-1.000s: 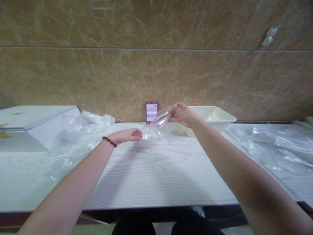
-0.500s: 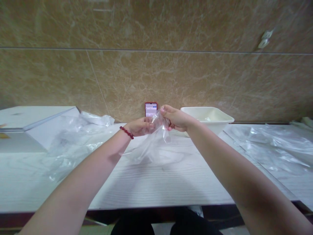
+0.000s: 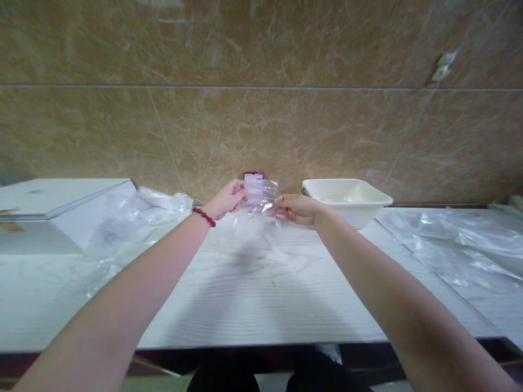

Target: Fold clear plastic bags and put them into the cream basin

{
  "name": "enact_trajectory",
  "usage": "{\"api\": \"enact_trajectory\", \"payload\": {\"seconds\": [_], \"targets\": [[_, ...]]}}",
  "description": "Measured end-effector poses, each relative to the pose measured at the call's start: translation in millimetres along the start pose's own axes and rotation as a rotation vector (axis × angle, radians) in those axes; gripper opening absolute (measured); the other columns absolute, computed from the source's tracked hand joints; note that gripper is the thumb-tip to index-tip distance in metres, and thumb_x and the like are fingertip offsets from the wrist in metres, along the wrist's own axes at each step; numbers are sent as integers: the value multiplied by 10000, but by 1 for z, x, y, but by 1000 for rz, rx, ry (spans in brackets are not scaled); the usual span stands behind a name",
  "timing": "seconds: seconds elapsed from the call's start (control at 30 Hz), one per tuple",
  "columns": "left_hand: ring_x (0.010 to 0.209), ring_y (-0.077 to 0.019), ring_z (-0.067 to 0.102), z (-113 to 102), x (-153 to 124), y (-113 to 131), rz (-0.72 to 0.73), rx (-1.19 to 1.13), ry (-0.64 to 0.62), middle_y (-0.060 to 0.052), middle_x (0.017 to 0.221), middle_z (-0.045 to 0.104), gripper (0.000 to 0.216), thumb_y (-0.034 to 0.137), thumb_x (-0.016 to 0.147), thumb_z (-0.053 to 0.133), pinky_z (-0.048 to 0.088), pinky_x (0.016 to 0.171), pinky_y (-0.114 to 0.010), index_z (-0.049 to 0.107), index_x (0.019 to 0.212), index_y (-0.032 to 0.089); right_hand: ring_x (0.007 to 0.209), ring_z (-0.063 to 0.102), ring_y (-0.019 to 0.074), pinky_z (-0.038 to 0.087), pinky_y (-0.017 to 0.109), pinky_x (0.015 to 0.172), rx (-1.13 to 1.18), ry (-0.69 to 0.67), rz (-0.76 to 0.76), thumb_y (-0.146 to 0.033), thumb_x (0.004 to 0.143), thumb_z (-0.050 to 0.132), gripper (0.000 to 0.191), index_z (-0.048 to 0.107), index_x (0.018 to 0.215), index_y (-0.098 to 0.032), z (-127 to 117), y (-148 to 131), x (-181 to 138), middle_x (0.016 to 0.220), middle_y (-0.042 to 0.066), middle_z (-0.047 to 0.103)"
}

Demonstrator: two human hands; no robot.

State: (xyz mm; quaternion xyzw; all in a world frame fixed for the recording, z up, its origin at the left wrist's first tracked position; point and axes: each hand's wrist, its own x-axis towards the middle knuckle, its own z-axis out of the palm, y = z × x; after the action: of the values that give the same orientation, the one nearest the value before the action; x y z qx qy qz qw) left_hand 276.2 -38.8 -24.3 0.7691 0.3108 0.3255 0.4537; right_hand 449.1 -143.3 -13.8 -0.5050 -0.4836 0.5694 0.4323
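Observation:
A clear plastic bag (image 3: 258,202) is stretched between my two hands above the white wood-grain table (image 3: 261,305). My left hand (image 3: 226,198), with a dark red bead bracelet at the wrist, pinches the bag's left side. On the other side, the thumb and fingers of my right hand (image 3: 297,208) are closed on its right edge. The lower part of the bag hangs down and is blurred. Behind it a phone with a red edge (image 3: 254,176) leans against the wall, partly covered by the plastic.
A cream plastic basin (image 3: 355,202) stands right of my right hand. At the left is a white box (image 3: 61,228) with crumpled clear plastic (image 3: 122,223) beside it. More clear plastic sheets (image 3: 461,239) lie at the right. A brown marbled wall (image 3: 261,130) closes off the back.
My hands have moved apart, spreading the bag, which was bunched between them. The left hand has risen slightly, and the right hand has come down and a little to the right.

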Motion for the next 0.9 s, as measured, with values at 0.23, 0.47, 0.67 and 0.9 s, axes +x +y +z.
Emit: {"api": "enact_trajectory", "payload": {"seconds": [0.23, 0.47, 0.67, 0.9], "targets": [[342, -29, 313, -9, 1, -2, 39, 204, 29, 58, 532, 463, 145, 326, 755, 453, 212, 320, -135, 441, 816, 195, 407, 377, 31, 293, 138, 353, -612, 267, 20, -296, 734, 502, 152, 493, 678, -155, -3, -1, 1, 576, -15, 519], [386, -34, 378, -24, 5, 6, 49, 210, 35, 40, 597, 518, 330, 328, 631, 610, 261, 358, -143, 456, 888, 189, 536, 462, 61, 357, 153, 441, -728, 342, -159, -293, 608, 605, 179, 542, 698, -151, -7, -8, 9, 659, -3, 540], [480, -59, 459, -34, 13, 13, 105, 186, 144, 1, 674, 559, 282, 305, 619, 613, 331, 391, -150, 515, 838, 157, 560, 494, 84, 397, 203, 531, -763, 514, -387, -273, 601, 585, 164, 492, 665, -154, -12, -8, 31, 621, -10, 537], [575, -71, 507, -39, -7, 29, 246, 152, 303, -47, 858, 604, 303, 360, 667, 560, 368, 420, -142, 583, 877, 143, 631, 511, 90, 390, 209, 603, -823, 637, -636, -300, 654, 512, 141, 478, 714, -177, -13, 2, 31, 682, -17, 558]]}}
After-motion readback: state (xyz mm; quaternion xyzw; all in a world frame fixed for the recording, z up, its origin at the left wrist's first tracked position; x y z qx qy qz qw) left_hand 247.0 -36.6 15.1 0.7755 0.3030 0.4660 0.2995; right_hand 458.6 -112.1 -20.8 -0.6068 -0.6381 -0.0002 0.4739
